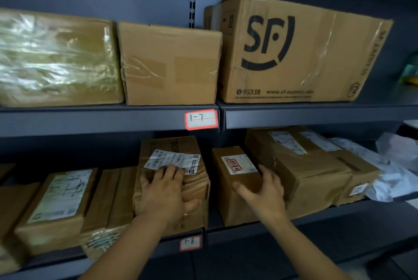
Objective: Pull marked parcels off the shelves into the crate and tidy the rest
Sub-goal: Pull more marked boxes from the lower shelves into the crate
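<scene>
Here, the right hand (264, 191) clasped the red-stickered parcel (228, 207), thumb on top and fingers curled round its right side, at the lower shelf's (316, 223) front edge. The left hand (162, 191) lay spread flat on the taped parcel (172, 146) just beside it.

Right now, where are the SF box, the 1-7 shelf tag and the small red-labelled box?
SF box (321, 53): head view, front face right of logo.
1-7 shelf tag (201, 119): head view, white middle.
Small red-labelled box (226, 204): head view, front face.
</scene>
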Tool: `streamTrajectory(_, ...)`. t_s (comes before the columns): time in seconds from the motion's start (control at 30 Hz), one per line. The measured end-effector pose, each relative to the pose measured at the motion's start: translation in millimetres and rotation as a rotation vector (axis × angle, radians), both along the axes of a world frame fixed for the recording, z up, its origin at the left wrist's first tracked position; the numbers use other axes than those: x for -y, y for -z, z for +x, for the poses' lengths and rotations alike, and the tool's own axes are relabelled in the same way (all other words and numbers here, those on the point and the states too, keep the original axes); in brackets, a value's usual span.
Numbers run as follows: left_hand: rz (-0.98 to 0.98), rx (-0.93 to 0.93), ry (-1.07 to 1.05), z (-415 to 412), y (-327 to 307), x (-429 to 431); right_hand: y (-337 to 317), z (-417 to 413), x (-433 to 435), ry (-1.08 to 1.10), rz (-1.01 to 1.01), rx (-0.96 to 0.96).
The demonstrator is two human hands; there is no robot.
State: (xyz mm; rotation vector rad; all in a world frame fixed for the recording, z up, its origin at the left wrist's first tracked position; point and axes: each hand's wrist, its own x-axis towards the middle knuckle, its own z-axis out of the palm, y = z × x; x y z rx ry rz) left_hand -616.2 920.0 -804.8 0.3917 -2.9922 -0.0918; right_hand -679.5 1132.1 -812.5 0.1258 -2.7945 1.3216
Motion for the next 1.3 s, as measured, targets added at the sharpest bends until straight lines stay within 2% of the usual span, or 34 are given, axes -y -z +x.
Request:
streamTrajectory(0.07,-0.005,-0.015,-0.004,0,1,-1,-1,3,14,-0.026,0.232,-0.059)
streamTrajectory(0.17,-0.008,-0.033,-0.004,1,2,0,6,3,30,-0.027,0.364,-0.008)
streamTrajectory(0.3,-0.021,-0.030,0.027,4,-2,1,9,-2,18,0.072,0.200,0.052)
streamTrajectory(0.5,-0.079,-0.143,0.209,18,-21,-23,-27,30,-21,0.004,0.107,0.103)
streamTrajectory(0.6,0.149,-0.044,0.310,26,-50,-56,-67,60,-51,-0.044,0.042,0.185)
streamTrajectory(0.73,0.513,0.123,0.298,41,-112,-101,-127,106,-107,-0.077,-0.020,0.256)
streamTrajectory(0.83,0.820,0.306,0.260,57,-167,-142,-180,140,-156,-0.084,0.022,0.290)
streamTrajectory(0.9,0.946,0.388,0.217,68,-199,-171,-219,163,-186,-0.072,0.055,0.318)
streamTrajectory(1.07,1.051,0.489,0.223,97,-264,-249,-295,230,-260,0.042,0.147,0.311)
streamTrajectory(1.3,0.900,0.624,0.492,159,-335,-357,-369,344,-353,0.227,0.344,0.339)
